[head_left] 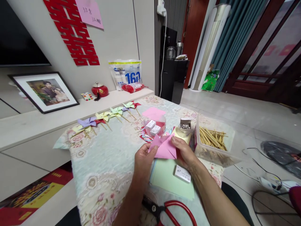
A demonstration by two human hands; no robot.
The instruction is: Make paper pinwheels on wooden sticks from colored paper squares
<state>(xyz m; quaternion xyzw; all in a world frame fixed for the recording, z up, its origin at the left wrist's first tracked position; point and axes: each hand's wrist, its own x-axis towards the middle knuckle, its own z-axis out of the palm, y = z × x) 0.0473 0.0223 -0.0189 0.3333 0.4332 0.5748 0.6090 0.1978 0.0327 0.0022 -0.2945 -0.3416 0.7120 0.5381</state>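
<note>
Between my hands is a sheet of pink paper (164, 150), cut and partly folded toward its middle like a pinwheel. My left hand (145, 157) pinches its left corner, and my right hand (184, 152) grips its right side with the thumb on top. Below it lies a stack of pale green paper (168, 180) with a small white box (182, 173) on it. Just beyond the paper, a clear round container (162, 121) holds small white boxes. An open small box of metal pins (185, 125) stands to its right, over yellow paper.
Red-handled scissors (169, 212) lie at the near edge. On the right, a clear plastic bin (211, 153) holds many thin sticks (213, 138). Several finished pinwheels (116, 111) line the table's far left edge. A framed photo (48, 91) stands on the ledge.
</note>
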